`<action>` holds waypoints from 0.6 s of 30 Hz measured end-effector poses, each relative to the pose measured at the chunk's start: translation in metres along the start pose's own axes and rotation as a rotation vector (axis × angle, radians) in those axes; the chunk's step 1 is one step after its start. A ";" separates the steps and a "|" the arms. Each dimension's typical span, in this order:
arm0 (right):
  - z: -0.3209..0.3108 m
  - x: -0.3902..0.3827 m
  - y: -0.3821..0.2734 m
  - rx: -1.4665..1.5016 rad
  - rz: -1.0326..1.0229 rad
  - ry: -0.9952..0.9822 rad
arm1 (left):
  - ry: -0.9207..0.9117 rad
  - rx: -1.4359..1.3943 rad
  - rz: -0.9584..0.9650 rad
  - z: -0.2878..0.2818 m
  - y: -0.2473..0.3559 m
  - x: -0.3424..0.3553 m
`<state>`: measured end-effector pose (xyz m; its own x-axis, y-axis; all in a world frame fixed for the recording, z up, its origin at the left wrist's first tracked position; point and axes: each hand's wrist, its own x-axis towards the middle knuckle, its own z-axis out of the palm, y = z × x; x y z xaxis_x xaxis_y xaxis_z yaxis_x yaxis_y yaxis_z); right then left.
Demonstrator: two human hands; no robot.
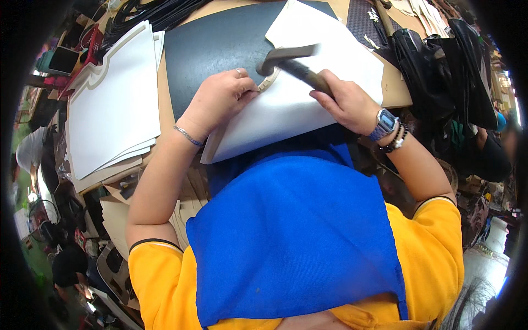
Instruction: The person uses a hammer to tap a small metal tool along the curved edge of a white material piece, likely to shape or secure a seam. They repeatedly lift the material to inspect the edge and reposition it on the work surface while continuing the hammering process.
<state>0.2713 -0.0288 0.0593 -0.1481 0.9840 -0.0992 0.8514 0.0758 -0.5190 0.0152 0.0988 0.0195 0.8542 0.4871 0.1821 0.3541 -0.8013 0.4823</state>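
Note:
My right hand [345, 104] grips the handle of a hammer [305, 75], whose slightly blurred metal head is above a curved beige edge [268, 82] on a white sheet [335, 55]. My left hand [220, 99] is closed, with thumb and fingers pinching that edge just left of the hammer head. The white sheet lies across a dark board [201, 49], its front part reaching the blue cloth [291, 231] over my front.
Stacked white pieces [118, 104] with beige edging lie at left. Black strips [132, 14] and a red basket [91, 41] are behind them. Black bags [426, 77] sit at right, with another handled tool [385, 16] at back. A person [66, 264] is at lower left.

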 end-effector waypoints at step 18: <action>0.004 -0.001 -0.015 -0.109 0.042 -0.037 | 0.068 0.143 0.125 0.005 0.002 -0.005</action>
<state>0.2563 -0.0317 0.0641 -0.1281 0.9802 -0.1509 0.9065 0.0540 -0.4187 0.0135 0.0925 0.0151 0.8687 0.3995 0.2927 0.3020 -0.8957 0.3262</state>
